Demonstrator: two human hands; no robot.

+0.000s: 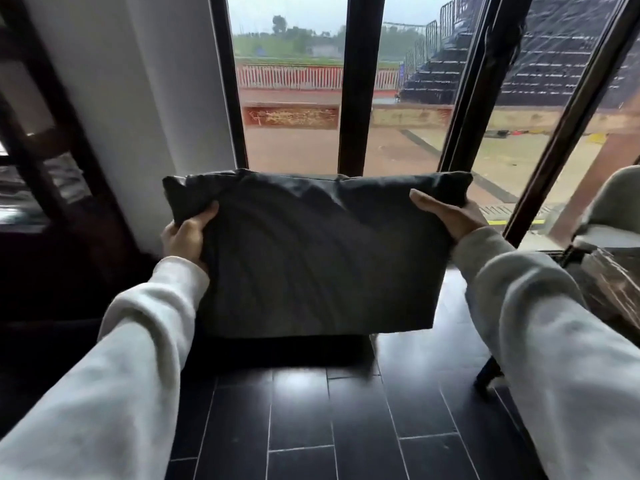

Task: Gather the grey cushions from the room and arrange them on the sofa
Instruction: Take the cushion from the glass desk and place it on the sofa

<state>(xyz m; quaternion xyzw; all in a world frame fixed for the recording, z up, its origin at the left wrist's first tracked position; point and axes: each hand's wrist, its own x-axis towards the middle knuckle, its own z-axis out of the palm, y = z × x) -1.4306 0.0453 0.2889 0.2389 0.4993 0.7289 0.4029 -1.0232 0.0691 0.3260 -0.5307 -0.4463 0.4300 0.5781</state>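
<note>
A dark grey cushion (pixel 318 251) hangs upright in mid-air in front of me, above the dark floor. My left hand (pixel 188 237) grips its upper left edge, thumb on the near face. My right hand (pixel 446 216) grips its upper right edge the same way. Both arms wear pale long sleeves. No sofa is clearly in view.
Tall windows with dark frames (pixel 356 81) stand straight ahead. A white wall (pixel 138 98) and dark wooden furniture (pixel 41 202) are on the left. A pale padded seat on a dark leg (pixel 609 209) stands at the right. Dark floorboards (pixel 346 427) lie below.
</note>
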